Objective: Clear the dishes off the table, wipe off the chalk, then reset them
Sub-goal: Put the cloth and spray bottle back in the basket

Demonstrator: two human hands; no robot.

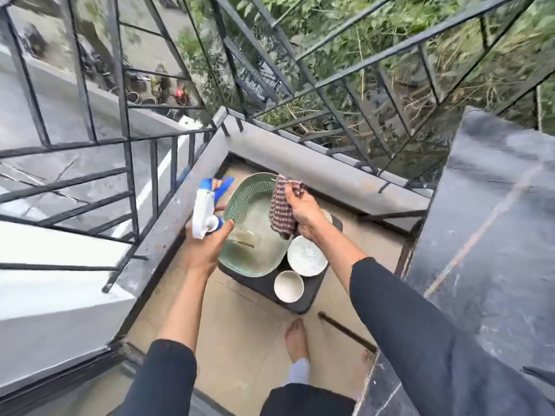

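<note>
With the white bowls [306, 256] and green strainer basket [255, 253] parked on the stool [300, 306], the left hand [204, 250] curls its fingers round the spray bottle [203, 216], the right hand [306, 216] pinches the checked cloth [280, 208], and wiping appears due, requiring a turn toward the desk [495, 235].

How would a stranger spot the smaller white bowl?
Find the low dark stand on the balcony floor, holding a green basket. Beside it, the smaller bowl is the plain white one at the near corner, unlike the larger patterned bowl.
</note>
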